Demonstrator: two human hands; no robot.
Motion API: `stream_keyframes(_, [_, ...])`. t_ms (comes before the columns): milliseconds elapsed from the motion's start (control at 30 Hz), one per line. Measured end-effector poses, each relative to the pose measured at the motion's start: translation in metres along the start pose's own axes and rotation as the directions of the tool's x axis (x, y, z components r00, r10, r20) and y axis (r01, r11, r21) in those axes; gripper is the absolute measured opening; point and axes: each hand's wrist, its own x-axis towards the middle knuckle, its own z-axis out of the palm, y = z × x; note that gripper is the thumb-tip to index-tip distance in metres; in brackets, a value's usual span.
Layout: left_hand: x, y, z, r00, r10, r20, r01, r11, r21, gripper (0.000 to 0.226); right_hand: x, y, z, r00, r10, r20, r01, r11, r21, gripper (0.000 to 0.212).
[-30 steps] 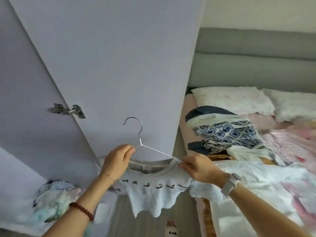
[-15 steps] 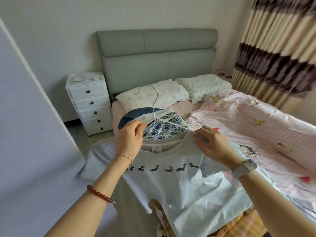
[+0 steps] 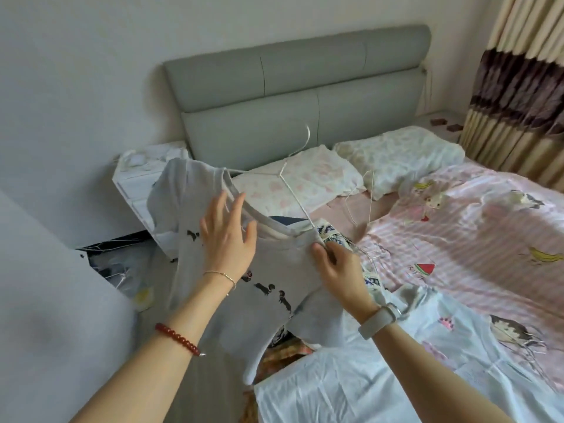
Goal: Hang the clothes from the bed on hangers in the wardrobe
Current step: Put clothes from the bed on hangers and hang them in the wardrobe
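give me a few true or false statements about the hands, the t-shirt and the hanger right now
1. The right hand pinches the t-shirt at its shoulder. True.
2. The left hand is a closed fist. False: its fingers are spread open against the shirt near the collar.
3. The hanger has its hook showing above the collar. True.
4. The t-shirt lies flat on the pillows. False: it is held up in front of the bed; the pillow lies behind it.
5. The person wears a watch on the left wrist. False: the watch is on the right wrist.

Soft daylight — slight motion blur.
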Motion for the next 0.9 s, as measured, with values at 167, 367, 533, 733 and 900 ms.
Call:
stream_keyframes(167, [-0.013,-0.008,0.109,0.913,-0.130,0.388,0.124,0.992,0.040,0.050,0.048,0.106,0.016,0.970,0.226,-0.090,-0.225,0.974,0.016,0.048])
stream_keyframes(367, [-0.060,-0.032,0.248,0.640,-0.223,0.735,0.116,0.974,0.195,0.053,0.065,0.269,0.036,0.875,0.477,-0.078,-0.482,0.848,-0.222,0.042])
stream_keyframes(533, [-0.101,-0.062,0.321,0.450,-0.293,0.844,0.074,0.954,0.291,0.053,0.053,0.359,0.035,0.759,0.641,-0.115,-0.643,0.710,-0.286,0.033])
stream_keyframes(733, [-0.111,-0.078,0.348,0.356,-0.303,0.884,0.027,0.949,0.315,0.050,0.038,0.377,0.045,0.636,0.751,-0.175,-0.747,0.544,-0.383,0.034])
stream_keyframes(900, [-0.102,-0.079,0.338,0.326,-0.314,0.892,0.070,0.949,0.308,0.050,0.042,0.359,0.055,0.618,0.767,-0.172,-0.698,0.434,-0.570,0.043])
